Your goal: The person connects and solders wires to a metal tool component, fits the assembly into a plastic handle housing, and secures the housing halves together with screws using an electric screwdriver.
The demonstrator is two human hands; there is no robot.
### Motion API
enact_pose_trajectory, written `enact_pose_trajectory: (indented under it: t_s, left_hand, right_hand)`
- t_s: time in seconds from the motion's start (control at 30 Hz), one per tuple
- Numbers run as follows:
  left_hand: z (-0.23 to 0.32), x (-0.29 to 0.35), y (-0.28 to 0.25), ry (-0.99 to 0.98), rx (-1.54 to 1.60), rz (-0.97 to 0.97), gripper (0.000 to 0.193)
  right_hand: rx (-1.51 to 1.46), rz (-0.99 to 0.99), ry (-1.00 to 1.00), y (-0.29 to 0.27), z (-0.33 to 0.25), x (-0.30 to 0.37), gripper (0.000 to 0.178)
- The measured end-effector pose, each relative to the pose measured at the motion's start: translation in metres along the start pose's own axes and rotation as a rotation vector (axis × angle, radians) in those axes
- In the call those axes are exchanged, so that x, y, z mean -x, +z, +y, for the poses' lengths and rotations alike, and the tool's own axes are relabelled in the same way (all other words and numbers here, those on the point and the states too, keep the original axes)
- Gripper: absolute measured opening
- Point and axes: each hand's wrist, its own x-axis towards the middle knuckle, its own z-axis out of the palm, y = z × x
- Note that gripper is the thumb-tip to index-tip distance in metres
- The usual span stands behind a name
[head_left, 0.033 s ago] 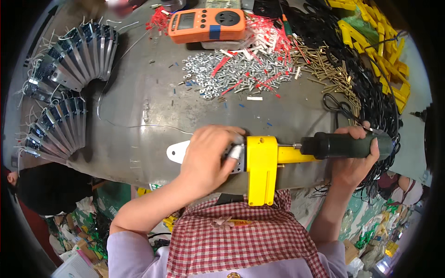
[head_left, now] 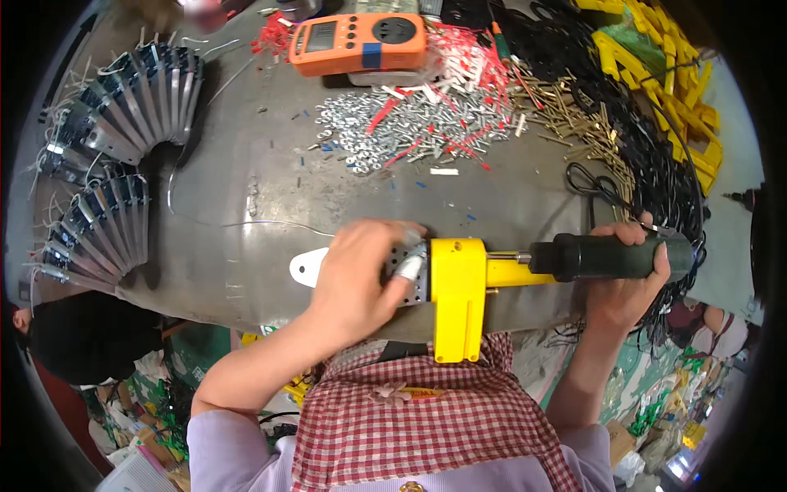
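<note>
My left hand [head_left: 357, 275] is closed around a perforated metal plate [head_left: 422, 283], with its thumb and fingers pressed on it. A wrapping covers one fingertip. A white rounded tab with a hole [head_left: 304, 268] sticks out on the left of that hand. Against the plate's right end sits a yellow plastic part [head_left: 459, 299], one arm of it running right and another hanging toward me. My right hand [head_left: 627, 287] grips a dark green power screwdriver [head_left: 611, 257], held level. Its metal bit [head_left: 508, 257] points left and reaches the yellow part; the exact contact point is hidden.
Nuts and screws [head_left: 410, 127] lie in a pile beyond my hands, beside longer brass screws [head_left: 602, 135]. An orange meter [head_left: 358, 45] stands behind them. Black cords [head_left: 660, 180] and yellow parts [head_left: 676, 90] fill the right. Fanned metal-edged assemblies [head_left: 143, 98] lie left.
The whole view has shifted slightly to the left. Both hands, the screwdriver and the yellow part keep the same places relative to each other.
</note>
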Motion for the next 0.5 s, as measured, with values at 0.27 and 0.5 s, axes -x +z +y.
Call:
enact_pose_trajectory:
  t_s: [0.27,0.5]
  left_hand:
    - [-0.009,0.002,-0.006,0.230,-0.095,-0.044,0.074]
    - [-0.012,0.003,-0.003,0.235,-0.097,0.000,0.078]
  right_hand:
    - [0.019,0.087,-0.007,-0.003,-0.013,0.024,0.038]
    - [-0.133,0.000,-0.022,0.003,0.008,0.026,0.040]
